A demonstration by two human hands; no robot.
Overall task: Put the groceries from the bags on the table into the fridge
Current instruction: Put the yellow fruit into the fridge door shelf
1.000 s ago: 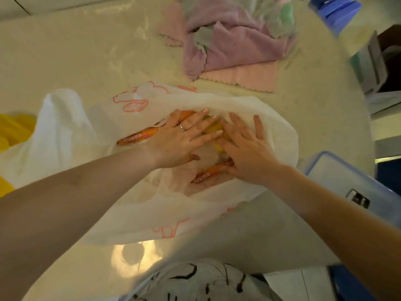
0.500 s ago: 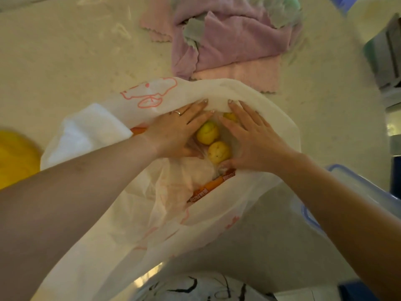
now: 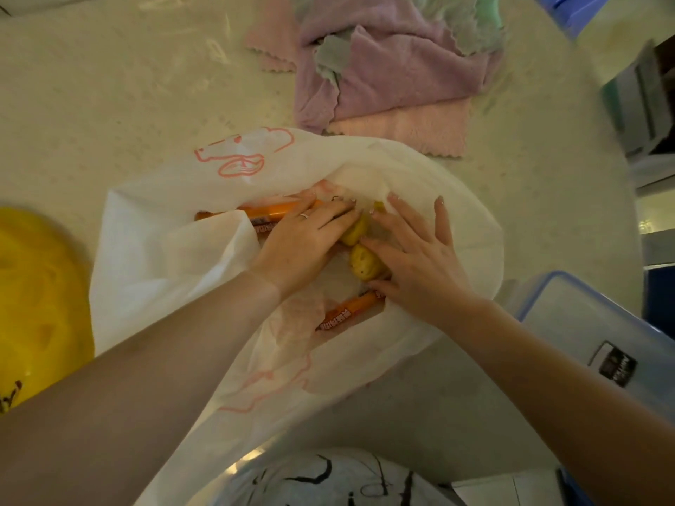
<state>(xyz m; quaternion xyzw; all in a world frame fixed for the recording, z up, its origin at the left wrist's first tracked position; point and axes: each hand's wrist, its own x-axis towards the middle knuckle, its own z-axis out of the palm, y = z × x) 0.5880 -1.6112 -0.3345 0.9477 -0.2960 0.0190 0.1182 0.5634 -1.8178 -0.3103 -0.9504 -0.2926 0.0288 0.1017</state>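
Note:
A white plastic bag with pink print lies open on the pale table. Inside it are two small yellow fruits and orange sausage sticks, one at the far left and one nearer me. My left hand lies flat inside the bag, its straight fingers resting over the far sausage stick and touching the farther fruit. My right hand lies flat beside it, fingers spread, touching the nearer fruit. The fruits sit between both hands, partly covered.
A pile of pink, purple and green cloths lies beyond the bag. A yellow bag sits at the left. A clear box with a blue rim stands at the right. My patterned clothing presses the near edge.
Both hands have drawn closer together around the yellow fruits. My left hand now covers more of the farther fruit, and the sausage sticks at the bag's far left have come into sight.

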